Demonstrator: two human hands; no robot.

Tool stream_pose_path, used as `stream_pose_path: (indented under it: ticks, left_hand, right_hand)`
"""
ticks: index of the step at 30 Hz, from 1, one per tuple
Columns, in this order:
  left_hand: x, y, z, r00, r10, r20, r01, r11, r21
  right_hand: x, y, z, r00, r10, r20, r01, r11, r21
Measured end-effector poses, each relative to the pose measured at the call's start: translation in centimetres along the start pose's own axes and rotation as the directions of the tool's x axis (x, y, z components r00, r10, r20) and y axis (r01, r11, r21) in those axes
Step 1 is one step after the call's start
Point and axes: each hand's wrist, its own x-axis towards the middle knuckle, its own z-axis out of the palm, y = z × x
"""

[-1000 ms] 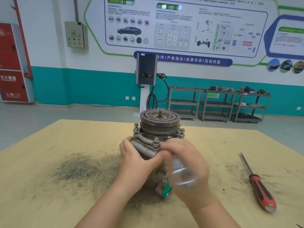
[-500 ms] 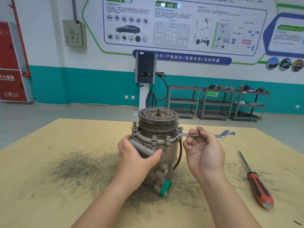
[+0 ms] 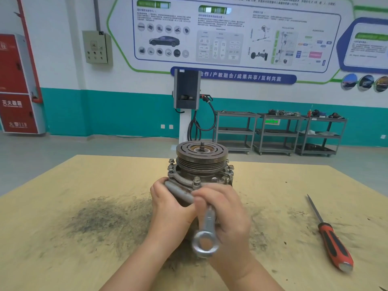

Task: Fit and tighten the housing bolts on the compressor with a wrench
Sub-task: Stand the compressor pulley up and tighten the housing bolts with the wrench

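Observation:
The compressor (image 3: 200,162) stands upright in the middle of the wooden table (image 3: 84,185), pulley disc on top, with several housing bolts (image 3: 196,181) around its flange. My left hand (image 3: 170,208) grips the housing's left front side. My right hand (image 3: 228,215) holds a silver ring wrench (image 3: 206,238) in front of the compressor. Its free ring end points toward me; its far end is hidden under my fingers near the front flange.
A red-handled screwdriver (image 3: 331,242) lies on the table to the right. A dark smudge of grime (image 3: 100,219) covers the table left of the compressor. Grey shelf carts (image 3: 279,133) and a charging post (image 3: 186,97) stand by the far wall.
My right hand has swung the wrench from pointing right to pointing toward me, in front of the compressor. My left hand stays on the housing.

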Motion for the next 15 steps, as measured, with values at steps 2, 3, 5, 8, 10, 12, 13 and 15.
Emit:
stream_pose_path:
  ticks: [2, 3, 5, 8, 10, 12, 13, 15]
  left_hand:
    - [-0.1, 0.3, -0.1, 0.999, 0.035, -0.022, -0.034, 0.999, 0.043]
    - [-0.2, 0.3, -0.2, 0.999, 0.053, -0.011, -0.052, 0.996, 0.069]
    - [-0.6, 0.3, -0.4, 0.999, 0.052, 0.000, -0.052, 0.996, 0.078]
    - [-1.8, 0.8, 0.4, 0.995, 0.065, -0.069, -0.052, 0.982, 0.182]
    - [-2.9, 1.2, 1.2, 0.983, 0.115, -0.145, -0.065, 0.947, 0.314]
    - [-3.9, 1.7, 1.6, 0.930, 0.313, -0.192, -0.221, 0.895, 0.388]
    - [-4.1, 2.0, 1.5, 0.884, 0.418, -0.210, -0.316, 0.864, 0.391]
    - [-3.9, 2.7, 1.2, 0.808, 0.506, -0.301, -0.413, 0.851, 0.324]
  right_hand:
    - [0.4, -0.2, -0.2, 0.999, -0.021, 0.037, 0.021, 1.000, 0.017]
    - [0.7, -0.4, -0.4, 1.000, -0.004, 0.010, 0.004, 0.998, 0.056]
    - [1.8, -0.7, -1.0, 0.982, 0.140, -0.124, -0.111, 0.970, 0.215]
    - [3.5, -0.5, -2.2, 0.806, 0.538, -0.247, -0.356, 0.774, 0.524]
    - [4.0, 0.4, -2.8, 0.624, 0.750, -0.221, -0.442, 0.571, 0.692]
    - [4.4, 1.4, -3.4, 0.483, 0.855, -0.187, -0.448, 0.424, 0.787]
    - [4.5, 1.7, -3.5, 0.443, 0.880, -0.173, -0.441, 0.382, 0.812]
    - [4.6, 2.0, -3.7, 0.416, 0.897, -0.151, -0.436, 0.342, 0.832]
